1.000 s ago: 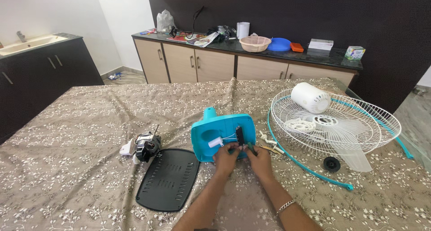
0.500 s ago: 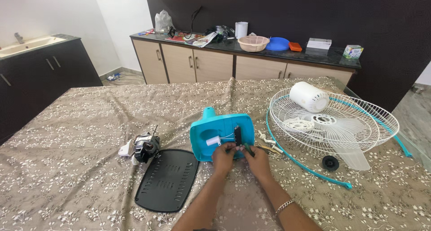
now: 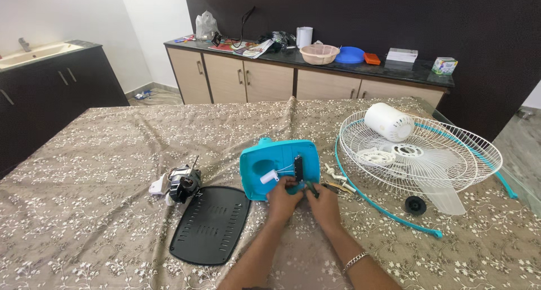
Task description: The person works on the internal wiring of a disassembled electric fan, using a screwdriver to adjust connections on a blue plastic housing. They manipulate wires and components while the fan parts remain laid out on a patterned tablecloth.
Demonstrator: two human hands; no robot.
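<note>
Here the work surface is a large counter draped in a beige cloth with a pale floral print, creased along a ridge running up the middle. Behind it stands a run of light wood cabinets under a dark polished top, against a dark wall; a white sink unit sits at far left. The near-left stretch of cloth lies bare, as does the far-left corner; the right side is crowded. At the centre lies a turquoise plastic housing, rounded at its corners, with a round recess and a small black switch block from which thin white wires run. The left hand rests against the housing's near edge, fingers curled onto it. The right hand is just beside it, fingers pressed on a small dark tool; whether it is pinched firmly cannot be told. Left of the hands lies a flat black slotted plate, oval-cornered, and at its upper edge a small motor with bare metal windings. To the right lies a white wire fan guard, domed and ringed in turquoise, holding a white cylindrical cap and translucent blades. A black round knob sits at its near rim. Loose small parts lie between housing and guard.
</note>
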